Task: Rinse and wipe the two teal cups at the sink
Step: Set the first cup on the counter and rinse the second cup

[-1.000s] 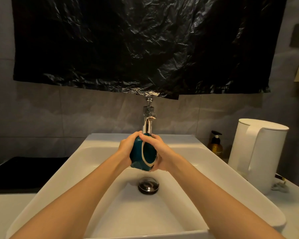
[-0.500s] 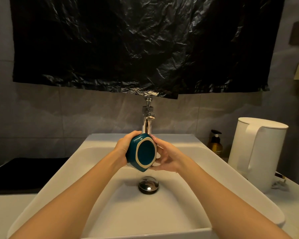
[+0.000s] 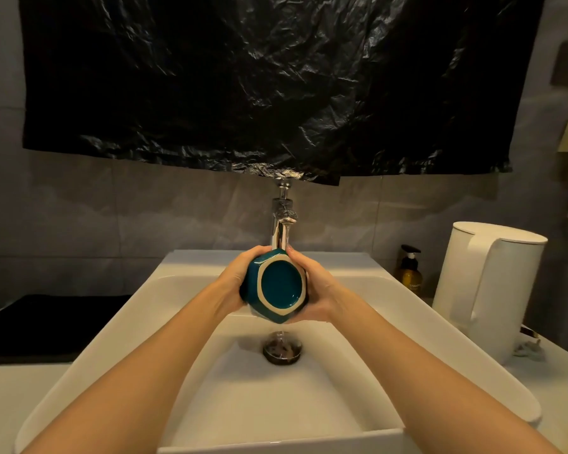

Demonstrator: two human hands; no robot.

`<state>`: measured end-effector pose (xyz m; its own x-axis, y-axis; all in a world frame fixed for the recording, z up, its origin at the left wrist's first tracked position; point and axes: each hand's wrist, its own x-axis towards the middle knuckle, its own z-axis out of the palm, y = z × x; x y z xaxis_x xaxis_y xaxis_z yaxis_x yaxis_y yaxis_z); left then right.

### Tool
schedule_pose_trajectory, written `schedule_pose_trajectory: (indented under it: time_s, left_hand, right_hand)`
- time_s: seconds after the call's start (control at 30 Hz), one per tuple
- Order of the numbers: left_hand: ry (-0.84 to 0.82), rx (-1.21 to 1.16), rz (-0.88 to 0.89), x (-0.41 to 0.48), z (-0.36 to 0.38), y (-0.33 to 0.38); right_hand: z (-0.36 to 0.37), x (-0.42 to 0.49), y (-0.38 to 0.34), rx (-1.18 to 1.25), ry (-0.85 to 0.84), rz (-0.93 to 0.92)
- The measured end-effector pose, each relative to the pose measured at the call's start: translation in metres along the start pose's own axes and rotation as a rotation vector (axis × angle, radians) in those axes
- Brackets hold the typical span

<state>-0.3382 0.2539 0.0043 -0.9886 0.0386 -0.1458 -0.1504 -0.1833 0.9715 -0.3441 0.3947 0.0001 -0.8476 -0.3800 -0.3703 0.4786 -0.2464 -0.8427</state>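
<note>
At far left a dark flat panel (image 3: pixel 46 326) is seen beside the white sink (image 3: pixel 112 339). Over the basin, the left hand (image 3: pixel 235 283) is wrapped around the left side of a teal cup (image 3: pixel 277 286), its grip closed on the cup wall. The cup is held on its side just below the chrome faucet (image 3: pixel 281 224), with its hexagonal, pale-rimmed end turned toward the camera; its contents cannot be seen. The right hand (image 3: pixel 320 290) is curled against the cup's right side, its grip likewise clamped on the cup. Water is seen at the drain (image 3: pixel 282 350) directly beneath. To the right, an amber pump bottle (image 3: pixel 409 273) and a white kettle (image 3: pixel 486 290) with its lid shut are set on the surface (image 3: pixel 554 388).
</note>
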Motion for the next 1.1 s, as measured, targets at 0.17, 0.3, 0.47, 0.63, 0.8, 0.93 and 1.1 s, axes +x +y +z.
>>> schedule_pose_trajectory:
  time_s: [0.17, 0.3, 0.47, 0.63, 0.8, 0.93, 1.1]
  left_hand:
    - [-0.088, 0.096, 0.026, 0.001, -0.003, 0.000]
    - [-0.073, 0.200, 0.079, 0.008, -0.004, -0.003]
    - [-0.096, 0.133, 0.149, 0.013, -0.009, -0.003]
    - [-0.197, 0.250, 0.156, 0.011, -0.016, -0.005]
    - [-0.172, 0.343, 0.177, 0.012, -0.011, -0.009]
    - [-0.136, 0.155, 0.160, 0.013, -0.011, -0.006]
    - [-0.097, -0.039, 0.112, 0.012, -0.012, -0.001]
  right_hand:
    - [-0.002, -0.001, -0.007, -0.004, 0.061, 0.032]
    - [-0.006, -0.001, -0.009, 0.028, 0.049, 0.000]
    - [-0.010, -0.002, -0.008, -0.025, -0.053, -0.089]
    - [-0.006, -0.002, -0.004, -0.121, 0.033, 0.001]
    - [-0.002, -0.006, -0.003, -0.175, 0.122, 0.075]
    - [-0.001, -0.004, -0.006, -0.091, 0.061, -0.010]
    - [-0.002, 0.001, -0.007, 0.030, -0.078, -0.220]
